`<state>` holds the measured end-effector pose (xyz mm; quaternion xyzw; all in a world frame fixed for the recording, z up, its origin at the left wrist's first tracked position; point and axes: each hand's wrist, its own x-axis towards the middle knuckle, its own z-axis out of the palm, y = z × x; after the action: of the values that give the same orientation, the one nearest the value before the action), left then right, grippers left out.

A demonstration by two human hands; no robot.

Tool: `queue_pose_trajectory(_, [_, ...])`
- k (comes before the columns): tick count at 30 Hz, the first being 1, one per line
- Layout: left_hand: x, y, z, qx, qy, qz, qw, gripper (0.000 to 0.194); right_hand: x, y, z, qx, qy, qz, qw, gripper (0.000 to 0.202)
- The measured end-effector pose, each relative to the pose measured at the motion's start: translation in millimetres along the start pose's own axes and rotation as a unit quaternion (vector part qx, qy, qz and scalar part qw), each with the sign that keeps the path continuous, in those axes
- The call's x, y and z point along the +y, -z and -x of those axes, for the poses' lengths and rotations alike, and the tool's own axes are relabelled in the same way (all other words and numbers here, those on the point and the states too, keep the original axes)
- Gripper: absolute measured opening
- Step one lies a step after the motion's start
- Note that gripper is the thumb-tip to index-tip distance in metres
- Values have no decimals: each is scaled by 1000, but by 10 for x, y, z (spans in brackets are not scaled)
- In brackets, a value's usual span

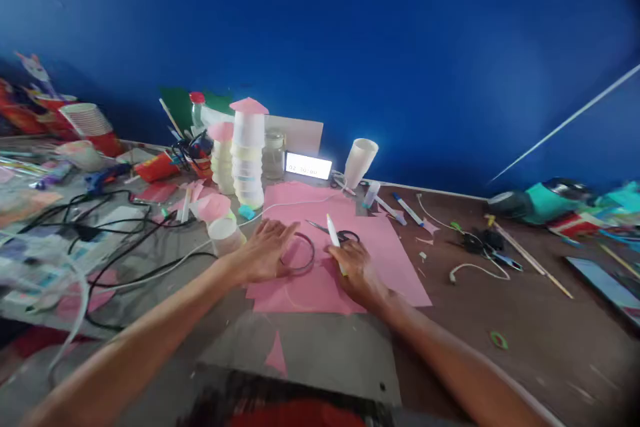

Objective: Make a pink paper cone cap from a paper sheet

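My right grip pinches the tilted pen; the ring lies left of it, nearer my spread left grip.

White pen, dark ring, pink paper.
The right hand has the pen in its grip, tilted toward 11 o'clock; the left hand lies spread, touching the ring at 9 o'clock. Scissors lie on the paper, handles at 12 o'clock from the right hand. From the paper, on the counter: a pink-topped cup tower between 10 and 11, a lit display between 11 and 12, a blue-capped marker at 2.
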<state>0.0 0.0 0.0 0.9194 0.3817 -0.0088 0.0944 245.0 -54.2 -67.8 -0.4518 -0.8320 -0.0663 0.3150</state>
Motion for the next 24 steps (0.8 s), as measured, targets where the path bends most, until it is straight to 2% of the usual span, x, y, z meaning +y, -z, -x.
queue_pose_trajectory(6, [-83,-7,-424,80,71,20,994,91,320,126,-242,10,-58,80,995,29])
queue_pose_trajectory(11, [-83,-5,-769,94,92,46,990,89,548,66,-446,21,-94,131,987,33])
queue_pose_trajectory(13, [-114,-28,-871,117,104,40,987,83,611,32,-490,26,-108,144,983,34])
queue_pose_trajectory(17, [-234,-140,-982,132,119,45,983,87,756,-56,-504,29,-136,141,980,33])
queue_pose_trajectory(24, [-429,-429,-1028,169,71,82,980,88,878,-221,-557,45,-164,115,979,33])
